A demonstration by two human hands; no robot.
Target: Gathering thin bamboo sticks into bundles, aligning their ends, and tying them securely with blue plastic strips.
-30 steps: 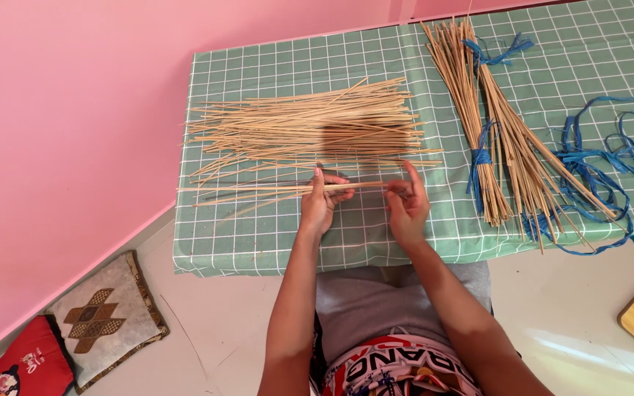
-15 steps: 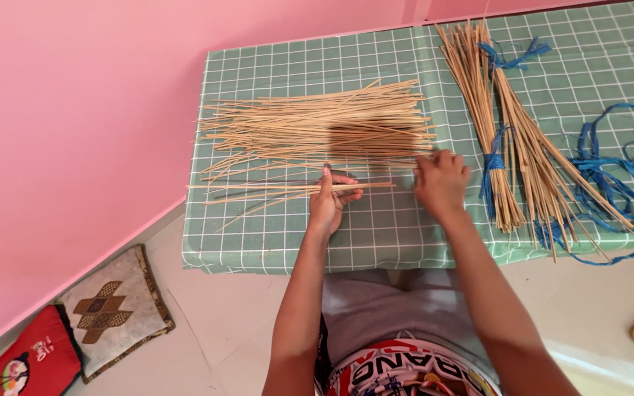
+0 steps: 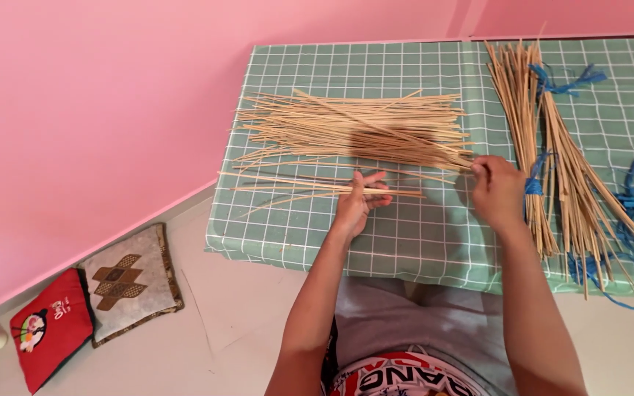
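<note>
While your left hand point(image 3: 357, 205) pinches a few thin sticks point(image 3: 310, 189) flat on the table point(image 3: 420, 242), your right hand point(image 3: 497, 192), fingers curled, touches the loose pile point(image 3: 354, 128); next, pinch out one stick cleanly.

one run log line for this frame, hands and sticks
left hand: holds few thin sticks | right hand: at loose stick pile end | tied bundle: right, untouched

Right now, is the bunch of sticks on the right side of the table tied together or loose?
Tied. A blue string wraps the bunch of sticks near its middle, beside the right hand, and the sticks fan out below it.
</note>
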